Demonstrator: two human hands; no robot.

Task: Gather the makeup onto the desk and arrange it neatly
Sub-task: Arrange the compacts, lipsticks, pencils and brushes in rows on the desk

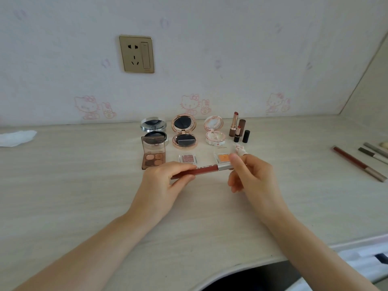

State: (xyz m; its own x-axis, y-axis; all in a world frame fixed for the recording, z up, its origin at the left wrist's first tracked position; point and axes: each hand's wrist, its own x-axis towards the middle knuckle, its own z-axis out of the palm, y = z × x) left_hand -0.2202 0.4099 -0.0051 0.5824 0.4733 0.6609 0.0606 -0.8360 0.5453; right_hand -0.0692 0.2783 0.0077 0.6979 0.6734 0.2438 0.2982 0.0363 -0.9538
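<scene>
Both hands hold one reddish-brown lip pencil level above the desk. My left hand grips its red barrel and my right hand pinches its silver cap end. Behind them lies a row of open makeup: a silver compact, a rose-gold compact, a white floral compact, a brown eyeshadow palette, two small single eyeshadows, and open lipsticks with their caps. A small white paw-shaped item shows just above my right hand.
Several pencils, one of them a long red one, lie at the far right of the desk. A crumpled white tissue sits at the far left. A wall socket is on the wallpaper behind. The desk's front edge curves at bottom right.
</scene>
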